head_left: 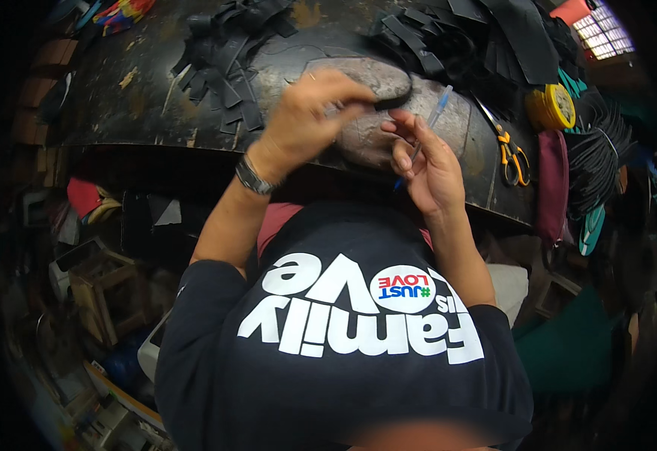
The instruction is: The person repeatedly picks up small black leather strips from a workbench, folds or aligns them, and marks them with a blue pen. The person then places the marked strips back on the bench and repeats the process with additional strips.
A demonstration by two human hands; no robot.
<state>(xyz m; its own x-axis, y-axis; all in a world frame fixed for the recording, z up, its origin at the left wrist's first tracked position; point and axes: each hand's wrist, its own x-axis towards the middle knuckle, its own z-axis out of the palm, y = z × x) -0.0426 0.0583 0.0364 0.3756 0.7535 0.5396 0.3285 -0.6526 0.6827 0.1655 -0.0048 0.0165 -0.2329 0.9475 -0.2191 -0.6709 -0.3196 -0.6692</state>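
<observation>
Left hand [324, 109]: blurred black piece [395, 101] is being pinched above the stone slab [364, 146]; pen [440, 107] is being held in right hand [432, 161]. Black strips [219, 83] are lying heaped, apparently cut already; remaining work cannot be judged.

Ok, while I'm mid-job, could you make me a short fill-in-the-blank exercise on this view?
1. The grey metallic wristwatch is on the person's ____ wrist.
2. The right hand holds a slim clear plastic pen whose upper end is coloured ____.
3. The round plastic tub, just above the elongated maroon pouch in the picture, is mainly ____.
4. The metal scissors with orange-and-black handles lie to the ____ of the right hand.

Missing words: left; blue; yellow; right.
</observation>
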